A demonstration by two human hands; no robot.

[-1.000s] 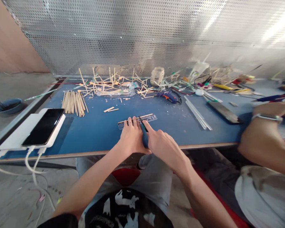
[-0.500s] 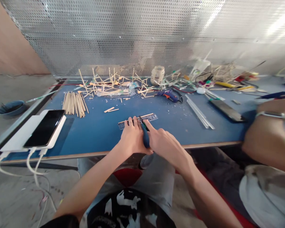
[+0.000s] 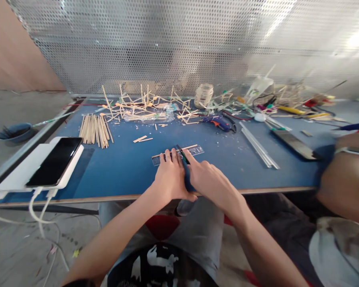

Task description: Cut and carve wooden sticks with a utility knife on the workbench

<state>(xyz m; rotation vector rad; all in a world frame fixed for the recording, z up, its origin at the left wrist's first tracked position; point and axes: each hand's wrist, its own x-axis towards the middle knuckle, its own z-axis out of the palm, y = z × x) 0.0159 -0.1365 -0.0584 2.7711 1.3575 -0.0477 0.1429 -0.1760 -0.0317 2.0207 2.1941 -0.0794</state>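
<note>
My left hand (image 3: 171, 175) lies with fingers stretched out, pressing a thin wooden stick (image 3: 192, 147) and a clear ruler (image 3: 199, 151) onto the blue table (image 3: 119, 171). The stick runs along the ruler's far side, and both pass beneath the fingertips. In my right hand (image 3: 208, 175) is a dark utility knife (image 3: 183, 154) with a bit of green on it, fingers closed around the handle. Its tip rests across the stick, right beside my left fingers. Most of the handle is hidden by the hand.
Sticks (image 3: 95, 130) lie bundled at left near a phone (image 3: 55, 161) on a white box with cables. Stick frames, a jar (image 3: 204, 95) and a glue gun (image 3: 219, 122) line the back. Glue sticks (image 3: 259, 146) lie right, near a co-worker's arm (image 3: 347, 175).
The view has shifted slightly, so most table things appear a little further right. Both hands keep their places on the stick, ruler and knife. The co-worker's arm has moved right.
</note>
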